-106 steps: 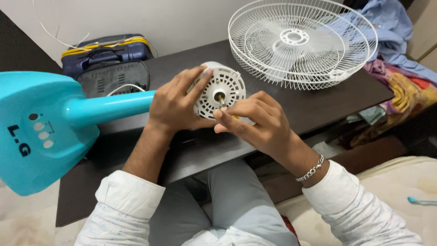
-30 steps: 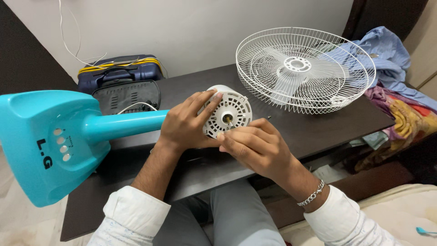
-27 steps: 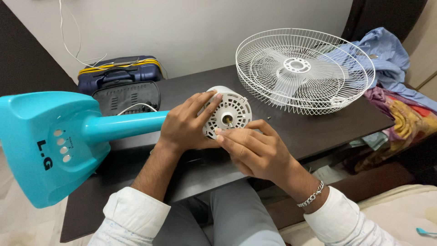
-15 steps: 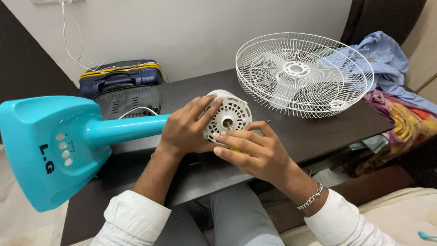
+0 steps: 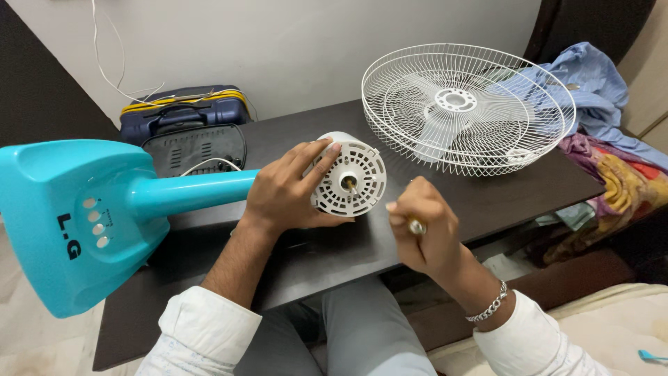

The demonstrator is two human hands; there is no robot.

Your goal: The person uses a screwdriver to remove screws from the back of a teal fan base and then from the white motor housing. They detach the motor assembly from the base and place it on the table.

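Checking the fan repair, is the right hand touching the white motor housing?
Apart: the head view shows dark table between the right hand and the white motor housing.

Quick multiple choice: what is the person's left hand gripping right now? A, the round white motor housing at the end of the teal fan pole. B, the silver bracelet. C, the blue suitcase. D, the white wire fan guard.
A: the left hand wraps the white motor housing, while the wire fan guard lies apart on the table.
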